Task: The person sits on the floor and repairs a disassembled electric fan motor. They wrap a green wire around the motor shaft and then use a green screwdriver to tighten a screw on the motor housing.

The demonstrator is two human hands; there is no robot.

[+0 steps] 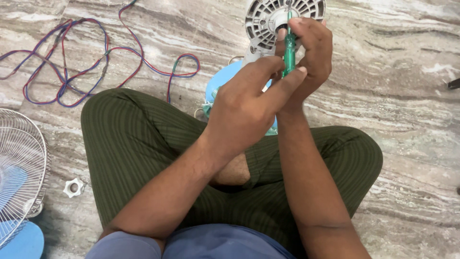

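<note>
With both our left hand (247, 98) and right hand (309, 52) closed around the green screwdriver (289, 52), we seem to be working a screw on the grey fan motor housing (268, 17) just above our grip.

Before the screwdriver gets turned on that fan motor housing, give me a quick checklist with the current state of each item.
1. Both hands on the green screwdriver: ok; left hand and right hand hold it together.
2. Tip seated in a screw on the grey motor housing: cannot tell; the fingers hide it.
3. Screwdriver upright against the housing: ok.
4. Housing steadied: cannot tell; its base sits behind the hands.
5. Loose wires away from the hands: ok, lying on the floor to the left.
6. White plastic nut accounted for: ok, on the floor by the fan guard.
</note>
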